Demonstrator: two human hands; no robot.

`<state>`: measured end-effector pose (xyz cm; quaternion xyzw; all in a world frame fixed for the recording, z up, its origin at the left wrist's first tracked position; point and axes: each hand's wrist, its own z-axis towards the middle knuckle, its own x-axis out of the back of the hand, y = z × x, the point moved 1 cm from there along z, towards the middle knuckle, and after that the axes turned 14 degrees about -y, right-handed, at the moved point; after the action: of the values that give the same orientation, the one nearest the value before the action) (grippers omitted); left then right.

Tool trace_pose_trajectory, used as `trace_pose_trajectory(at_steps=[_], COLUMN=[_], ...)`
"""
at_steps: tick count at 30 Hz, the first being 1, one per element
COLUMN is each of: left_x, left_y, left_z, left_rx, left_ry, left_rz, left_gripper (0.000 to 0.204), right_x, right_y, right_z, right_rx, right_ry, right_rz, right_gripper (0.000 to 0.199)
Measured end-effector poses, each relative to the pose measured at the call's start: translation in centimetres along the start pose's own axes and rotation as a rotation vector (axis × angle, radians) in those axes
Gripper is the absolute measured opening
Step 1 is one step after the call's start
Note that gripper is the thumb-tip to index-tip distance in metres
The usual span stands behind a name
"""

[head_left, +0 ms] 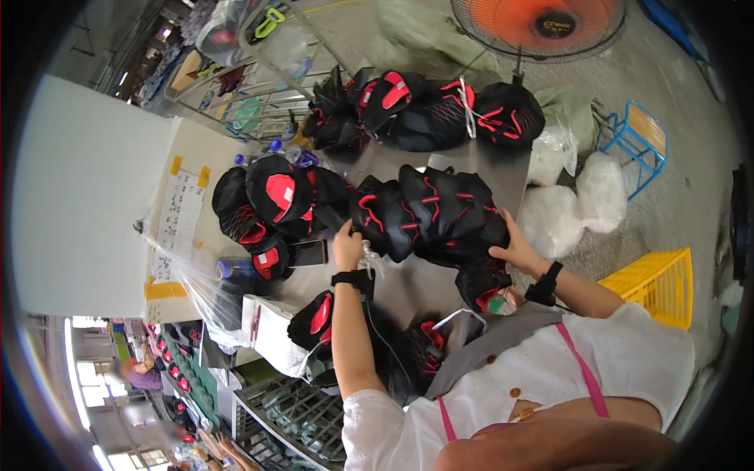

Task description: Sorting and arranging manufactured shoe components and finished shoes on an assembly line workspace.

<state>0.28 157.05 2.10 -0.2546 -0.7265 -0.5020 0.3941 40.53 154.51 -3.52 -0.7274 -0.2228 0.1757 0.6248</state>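
Black shoe uppers with red trim [428,208] lie nested in a row across the middle of the metal table [408,290]. My right hand [514,247] grips the right end of this row, thumb and fingers apart around the black material. At the row's left end, my left hand [348,247] is closed on the edge of a dark upper; its fingertips are partly hidden. Clear plastic [367,259] hangs beside the left hand. Another upper [481,286] sticks out below the row, close to my body.
More black-and-red uppers [279,196] are heaped at left, and a tied bundle [428,114] lies at the far edge. A phone [308,253] rests near the left pile. White plastic bags [601,192], a blue-framed stool [640,145] and a yellow crate [652,286] stand right, a fan [542,27] behind.
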Motion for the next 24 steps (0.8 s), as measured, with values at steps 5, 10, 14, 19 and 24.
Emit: trace_pose_trajectory(at_steps=[5,10,14,19,24], left_x=[0.4,-0.7,-3.1,-4.1,-2.0], left_y=[0.8,4.5,5.4,4.9,7.1], left_z=[0.5,-0.2,-1.5,-5.8,-13.4], left_rx=[-0.138,0.307,0.208,0.145,-0.092], left_ry=[-0.349,-0.32,-0.249,-0.373,-0.157], left_rz=[-0.017,-0.703,-0.634,-0.656,-0.986], left_gripper=[0.025,0.055,0.056,0.05,0.035], right_x=[0.9,1.1,1.8,3.7,4.5], right_y=[-2.9,-2.2,0.3,-0.5,-5.0], right_z=[0.7,0.5,0.7,-0.1,-0.4], right_rx=[-0.006,0.016,0.019,-0.001,0.231], right_ry=[-0.143,-0.175,-0.115,-0.304,-0.218], right_rz=[-0.015,0.08,0.546,0.787,0.527], right_gripper=[0.097,0.098,0.098,0.105,0.121])
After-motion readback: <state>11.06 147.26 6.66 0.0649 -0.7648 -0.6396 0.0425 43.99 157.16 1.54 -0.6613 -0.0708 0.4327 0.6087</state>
